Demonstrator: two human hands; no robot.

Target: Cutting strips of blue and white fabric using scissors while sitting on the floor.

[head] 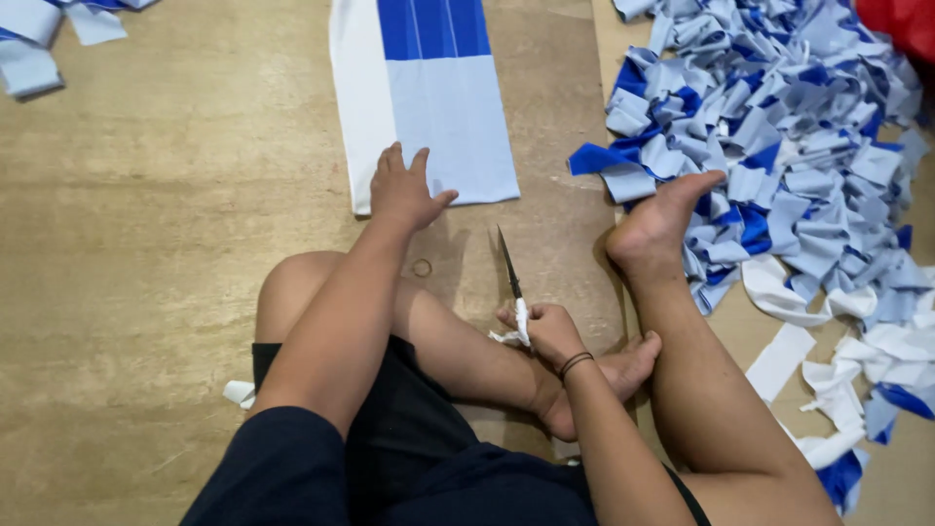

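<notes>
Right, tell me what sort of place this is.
Probably a home or small workshop floor used for cutting cloth. The person sits on a wooden floor, right hand holding scissors, left hand on folded blue-and-white fabric, beside a heap of cut strips.

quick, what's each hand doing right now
Left hand: open, flat on the folded blue and white cloth.
Right hand: closed around the scissors.
</notes>
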